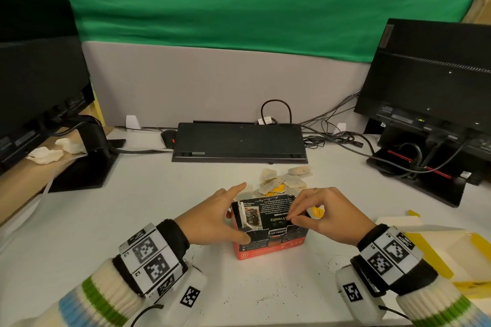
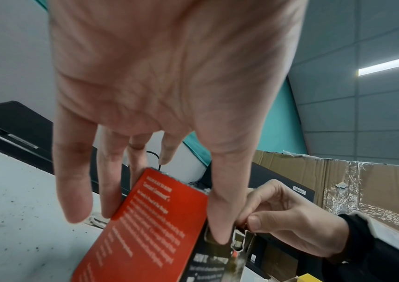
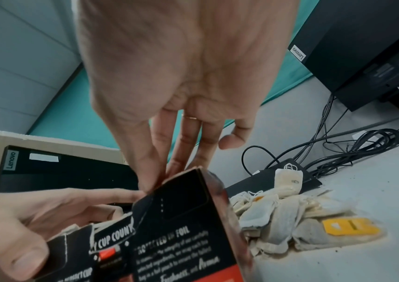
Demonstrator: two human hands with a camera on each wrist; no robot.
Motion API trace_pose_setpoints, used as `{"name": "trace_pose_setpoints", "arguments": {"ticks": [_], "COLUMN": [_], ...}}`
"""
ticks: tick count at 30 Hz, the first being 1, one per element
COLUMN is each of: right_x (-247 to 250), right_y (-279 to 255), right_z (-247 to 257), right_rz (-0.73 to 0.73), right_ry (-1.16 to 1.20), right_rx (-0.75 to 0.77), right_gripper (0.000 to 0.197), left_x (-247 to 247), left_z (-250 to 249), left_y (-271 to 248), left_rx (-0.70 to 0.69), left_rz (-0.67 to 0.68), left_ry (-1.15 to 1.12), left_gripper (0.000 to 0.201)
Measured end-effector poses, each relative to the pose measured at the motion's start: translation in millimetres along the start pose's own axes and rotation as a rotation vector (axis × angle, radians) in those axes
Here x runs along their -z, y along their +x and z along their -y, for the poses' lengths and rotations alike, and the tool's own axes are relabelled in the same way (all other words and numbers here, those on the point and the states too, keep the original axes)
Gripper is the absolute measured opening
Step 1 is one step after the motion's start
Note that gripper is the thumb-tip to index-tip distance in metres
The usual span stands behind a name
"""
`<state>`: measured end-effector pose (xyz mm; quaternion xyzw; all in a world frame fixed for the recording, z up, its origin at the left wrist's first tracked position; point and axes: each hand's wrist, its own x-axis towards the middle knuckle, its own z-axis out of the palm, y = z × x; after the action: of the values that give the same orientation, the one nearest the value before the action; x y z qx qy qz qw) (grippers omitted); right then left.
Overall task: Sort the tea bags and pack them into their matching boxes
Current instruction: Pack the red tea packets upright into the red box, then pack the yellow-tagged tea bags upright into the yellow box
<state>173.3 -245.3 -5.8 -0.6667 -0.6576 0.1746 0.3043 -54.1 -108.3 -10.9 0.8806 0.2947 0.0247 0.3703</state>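
A red and black tea box (image 1: 268, 231) stands on the white table (image 1: 132, 220) in front of me. My left hand (image 1: 233, 214) holds its left end, thumb (image 2: 220, 229) on the torn front flap and fingers behind the red side (image 2: 150, 229). My right hand (image 1: 292, 217) pinches the edge of the black lid flap (image 3: 181, 190) between thumb and forefinger. A pile of loose tea bags (image 1: 284, 180) lies just behind the box, some with yellow tags (image 3: 348, 226). The inside of the box is hidden by the lid.
An open yellow box (image 1: 438, 255) lies at the right, near my right wrist. An upturned black keyboard (image 1: 239, 141) and a mouse (image 1: 168, 138) sit behind the pile. Monitors stand at the left (image 1: 39, 74) and right (image 1: 430, 74), with cables (image 1: 332, 133). Tea crumbs dot the table.
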Motion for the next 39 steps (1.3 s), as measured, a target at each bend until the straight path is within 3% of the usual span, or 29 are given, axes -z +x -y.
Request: {"name": "trace_pose_setpoints", "arguments": {"ticks": [6, 8, 11, 13, 18, 22, 24, 27, 31, 35, 39], "right_x": [7.5, 7.3, -0.6, -6.2, -13.2, -17.5, -0.2, 47.0, 95.1, 101.9, 92.2], "right_y": [0.5, 2.2, 2.7, 2.7, 3.9, 4.1, 2.7, -6.5, -39.0, -78.5, -115.0], "right_z": [-0.8, -1.2, -4.0, -7.5, -8.3, 1.2, 7.6, 17.2, 19.0, -3.0, -22.7], "right_rz": [0.027, 0.031, 0.171, 0.212, 0.149, 0.151, 0.129, -0.037, -0.256, -0.231, -0.167], "right_ry": [-0.109, -0.187, -0.337, -0.322, -0.235, -0.179, -0.187, -0.293, -0.476, -0.663, -0.74], "right_rx": [0.023, 0.017, -0.001, -0.023, -0.038, -0.017, -0.034, -0.072, -0.284, -0.491, -0.657], "right_gripper": [0.018, 0.039, 0.078, 0.087, 0.085, 0.089, 0.087, 0.07, 0.046, 0.023, 0.03], "left_x": [-3.7, -7.5, -12.1, -13.6, -16.9, -15.2, -2.6, 30.6, 80.6, 110.8, 117.5], "left_z": [1.5, -0.1, 0.2, 2.7, 5.5, 4.8, 9.0, 21.9, 52.3, 91.4, 113.9], "left_y": [1.3, 1.6, 2.2, 3.2, 6.5, 2.1, 1.7, 2.3, 13.0, 41.0, 67.2], "left_rx": [-0.059, -0.096, -0.128, -0.14, -0.177, -0.208, -0.194, -0.162, -0.07, 0.069, 0.135], "left_rz": [0.004, -0.002, -0.018, -0.032, -0.052, -0.105, -0.108, -0.144, -0.258, -0.249, -0.23], "left_ry": [-0.014, -0.036, -0.027, -0.007, 0.049, 0.295, 0.306, 0.226, 0.273, 0.318, 0.26], "left_gripper": [0.102, 0.101, 0.091, 0.089, 0.094, 0.094, 0.088, 0.083, 0.085, 0.089, 0.088]}}
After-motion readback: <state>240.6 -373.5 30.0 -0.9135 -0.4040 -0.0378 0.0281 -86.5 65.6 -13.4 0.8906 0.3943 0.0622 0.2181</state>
